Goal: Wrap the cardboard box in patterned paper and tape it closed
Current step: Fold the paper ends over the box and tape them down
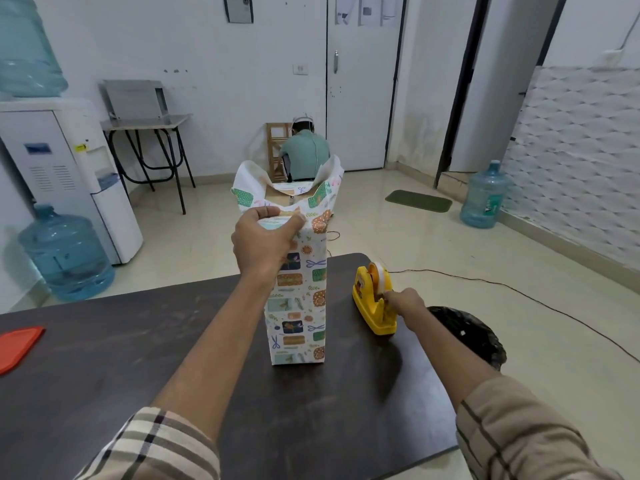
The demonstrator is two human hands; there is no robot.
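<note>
A tall box [299, 306] wrapped in patterned paper stands upright on the dark table [138, 341]. Its top end is open, and the paper flaps [322, 188] flare outward with brown cardboard [280, 197] showing inside. My left hand [265, 242] grips the near top edge of the wrapped box and presses the paper down. My right hand [403, 303] pinches the tape end at the cutter of a yellow tape dispenser [374, 299], which sits on the table right of the box.
An orange lid [19, 344] lies at the table's left edge. A black-lined bin [467, 332] stands beyond the right edge. A water dispenser [69, 178], water jugs [65, 254] and a seated person [304, 154] are on the floor beyond.
</note>
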